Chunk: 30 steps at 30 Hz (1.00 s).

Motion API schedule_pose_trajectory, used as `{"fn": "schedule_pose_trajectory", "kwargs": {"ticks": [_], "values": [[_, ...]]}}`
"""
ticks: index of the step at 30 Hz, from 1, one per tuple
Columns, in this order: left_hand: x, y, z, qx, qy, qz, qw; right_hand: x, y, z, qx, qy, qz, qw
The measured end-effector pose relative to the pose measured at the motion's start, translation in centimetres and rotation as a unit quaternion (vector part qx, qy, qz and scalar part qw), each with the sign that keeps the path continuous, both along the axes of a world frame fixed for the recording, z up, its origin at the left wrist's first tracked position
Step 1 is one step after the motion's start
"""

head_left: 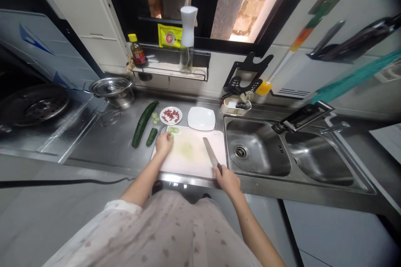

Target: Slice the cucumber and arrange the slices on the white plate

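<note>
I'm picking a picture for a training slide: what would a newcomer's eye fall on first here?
Probably the knife, held in the right hand with its blade over the right part of the pale board. Next might come the long cucumber, dark green on the steel counter left of the board. The red bits on a small white plate, beyond the board's left end, also stand out.

Your right hand (pixel 228 179) grips a kitchen knife (pixel 210 149) over the right side of the cutting board (pixel 188 167); your left hand (pixel 163 143) is at the cucumber slices (pixel 173 129) on its far left corner. Left of the board lies a long cucumber (pixel 144 125); beyond the board, a squarish white plate (pixel 201 119).
</note>
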<state>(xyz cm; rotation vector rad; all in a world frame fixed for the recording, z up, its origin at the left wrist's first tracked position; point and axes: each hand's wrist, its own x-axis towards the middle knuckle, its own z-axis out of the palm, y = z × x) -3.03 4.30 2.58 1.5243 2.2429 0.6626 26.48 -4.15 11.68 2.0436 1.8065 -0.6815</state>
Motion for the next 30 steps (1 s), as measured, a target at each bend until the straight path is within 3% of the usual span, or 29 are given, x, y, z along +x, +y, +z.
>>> {"fn": "schedule_pose_trajectory", "kwargs": {"ticks": [8, 15, 20, 24, 26, 30], "values": [[0.9, 3.7, 0.6, -0.032, 0.067, -0.043, 0.996, 0.1, 0.0, -0.1, -0.001, 0.001, -0.001, 1.0], [1.2, 4.5, 0.8, -0.044, 0.085, -0.062, 0.993, 0.4, 0.0, -0.4, 0.003, 0.015, -0.008, 1.0], [1.3, 4.8, 0.8, -0.034, 0.051, -0.041, 0.997, 0.4, 0.0, -0.5, 0.01, 0.017, -0.012, 1.0], [1.7, 5.0, 0.5, -0.057, -0.044, -0.032, 0.997, 0.5, 0.1, -0.7, 0.008, 0.018, -0.015, 1.0], [2.1, 4.9, 0.3, -0.069, -0.104, -0.068, 0.99, 0.5, 0.1, -0.8, 0.01, 0.017, -0.016, 1.0], [3.0, 4.3, 0.2, -0.094, -0.134, -0.226, 0.96, 0.5, 0.1, -1.0, 0.006, 0.017, -0.025, 1.0]]}}
